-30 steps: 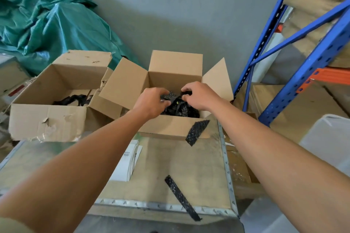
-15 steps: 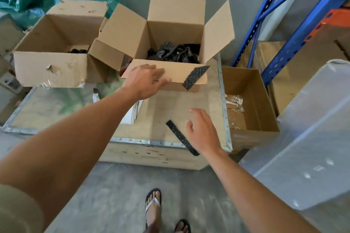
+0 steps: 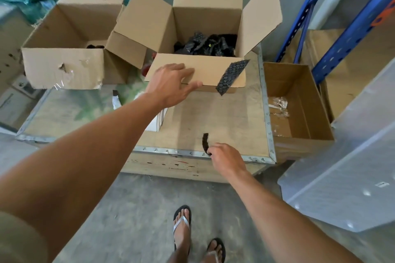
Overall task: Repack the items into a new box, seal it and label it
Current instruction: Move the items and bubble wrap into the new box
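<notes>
A clean cardboard box point(image 3: 205, 8) stands open on the wooden crate point(image 3: 233, 113), with black bubble-wrapped items point(image 3: 205, 46) inside. A black bubble-wrap strip point(image 3: 232, 77) hangs over its front flap. My left hand point(image 3: 171, 83) rests open on that front flap. My right hand point(image 3: 226, 160) pinches the lower end of a second black strip point(image 3: 205, 142), lifting it off the crate's near edge. A torn, worn box point(image 3: 64, 64) stands to the left with a dark item point(image 3: 95, 46) barely showing inside.
A white paper stack point(image 3: 158, 119) lies on the crate under my left forearm. A low open carton point(image 3: 299, 109) with clear plastic scraps sits right of the crate. Blue shelving point(image 3: 350, 28) rises at the right, a translucent plastic bin point(image 3: 352, 166) below it. Green tarp at top left.
Both hands came out of the clean box. My left hand settled on its front flap; my right hand dropped to the crate's edge and pinched the loose strip, which now curls upward.
</notes>
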### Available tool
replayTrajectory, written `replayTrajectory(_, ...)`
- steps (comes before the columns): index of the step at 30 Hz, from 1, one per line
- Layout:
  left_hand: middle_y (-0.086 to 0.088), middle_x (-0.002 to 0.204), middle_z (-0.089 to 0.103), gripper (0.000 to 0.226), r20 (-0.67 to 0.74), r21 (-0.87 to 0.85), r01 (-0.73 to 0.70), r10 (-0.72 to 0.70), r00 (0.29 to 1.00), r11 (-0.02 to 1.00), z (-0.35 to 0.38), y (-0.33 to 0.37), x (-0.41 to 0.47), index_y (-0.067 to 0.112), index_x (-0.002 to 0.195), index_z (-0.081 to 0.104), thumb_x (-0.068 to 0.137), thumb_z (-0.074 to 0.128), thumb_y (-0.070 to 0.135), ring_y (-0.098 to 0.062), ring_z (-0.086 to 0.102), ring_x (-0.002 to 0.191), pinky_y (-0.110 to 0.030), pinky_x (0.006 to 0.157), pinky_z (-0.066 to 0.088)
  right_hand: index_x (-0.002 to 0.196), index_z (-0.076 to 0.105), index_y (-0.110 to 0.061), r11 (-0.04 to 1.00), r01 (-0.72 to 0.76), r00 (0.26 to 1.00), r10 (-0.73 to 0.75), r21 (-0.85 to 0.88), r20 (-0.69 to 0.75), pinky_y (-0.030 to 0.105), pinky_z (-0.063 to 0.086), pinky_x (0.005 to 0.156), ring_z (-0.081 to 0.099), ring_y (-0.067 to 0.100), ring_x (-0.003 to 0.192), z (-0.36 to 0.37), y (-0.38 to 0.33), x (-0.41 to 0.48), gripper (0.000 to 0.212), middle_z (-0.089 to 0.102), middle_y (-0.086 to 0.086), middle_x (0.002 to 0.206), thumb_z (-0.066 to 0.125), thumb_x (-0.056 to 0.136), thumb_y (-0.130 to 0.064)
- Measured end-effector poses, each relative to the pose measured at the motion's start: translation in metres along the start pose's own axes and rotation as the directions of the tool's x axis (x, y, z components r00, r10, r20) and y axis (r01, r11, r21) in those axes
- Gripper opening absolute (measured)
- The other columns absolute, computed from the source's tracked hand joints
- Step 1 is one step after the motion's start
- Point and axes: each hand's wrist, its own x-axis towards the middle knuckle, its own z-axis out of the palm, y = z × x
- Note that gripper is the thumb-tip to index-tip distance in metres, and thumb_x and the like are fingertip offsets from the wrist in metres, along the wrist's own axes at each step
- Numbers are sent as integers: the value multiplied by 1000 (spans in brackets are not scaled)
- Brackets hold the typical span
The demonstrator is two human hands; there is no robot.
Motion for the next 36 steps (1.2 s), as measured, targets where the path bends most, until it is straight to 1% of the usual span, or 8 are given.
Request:
replayTrajectory(7,-8,147,57,69,23,-12,24,-24,999,1000,-13,-8,4,24,142,59,95,42,72,-29,49,137,-46,111,39,119,70,-15,980,83,971,-38,183,-235,31,52,87,58,14,108,-73,-5,-6,27,66,-5,113,49,101,-15)
replayTrajectory(16,-5,146,58,69,60,-51,81,-78,995,995,-29,-8,7,26,138,63,93,42,74,-28,52,134,-45,108,44,102,61,-19,950,240,828,-93,200,-553,33,50,66,59,16,82,-220,-2,8,11,65,-3,91,54,98,-11)
replayTrajectory(19,-3,146,58,71,89,-28,84,-81,993,996,-27,-10,9,28,139,61,91,41,77,-28,53,133,-47,106,46,96,60,-17,975,210,840,-143,71,-524,45,51,67,56,22,84,-248,3,32,18,63,1,89,49,98,-3)
replayTrajectory(23,-1,130,67,70,74,5,42,-42,996,999,-23,-10,10,25,133,66,92,36,74,-27,61,119,-43,92,52,100,70,-12,981,157,928,-187,-118,-322,43,53,82,57,24,102,-258,5,57,26,64,3,106,48,92,0)
replayTrajectory(25,2,118,70,64,33,11,29,-29,999,1000,-23,-11,9,25,127,69,95,38,70,-25,63,110,-39,83,52,103,68,-11,973,178,954,-207,-149,-215,38,52,86,56,22,107,-256,4,62,22,61,3,109,49,95,-16)
replayTrajectory(29,1,114,71,65,-2,9,26,-26,1000,1000,-26,-13,9,22,118,71,95,35,70,-23,63,106,-39,81,53,129,61,-12,960,218,973,-228,-177,-42,37,50,90,52,18,116,-253,4,66,62,56,-1,123,64,89,-60)
replayTrajectory(33,2,118,72,83,3,-21,23,-23,1000,1000,-28,-22,12,23,118,71,88,22,84,-21,62,110,-39,86,53,108,72,-11,951,256,964,-265,-173,-27,37,54,83,61,21,102,-259,8,75,20,60,0,109,62,95,-21)
replayTrajectory(36,3,133,67,74,9,-54,55,-55,998,997,-33,-27,21,26,130,68,89,38,79,-19,59,123,-37,98,50,96,78,-13,974,213,977,-214,-76,-11,38,56,75,65,20,84,-273,12,83,17,69,2,91,63,96,-21)
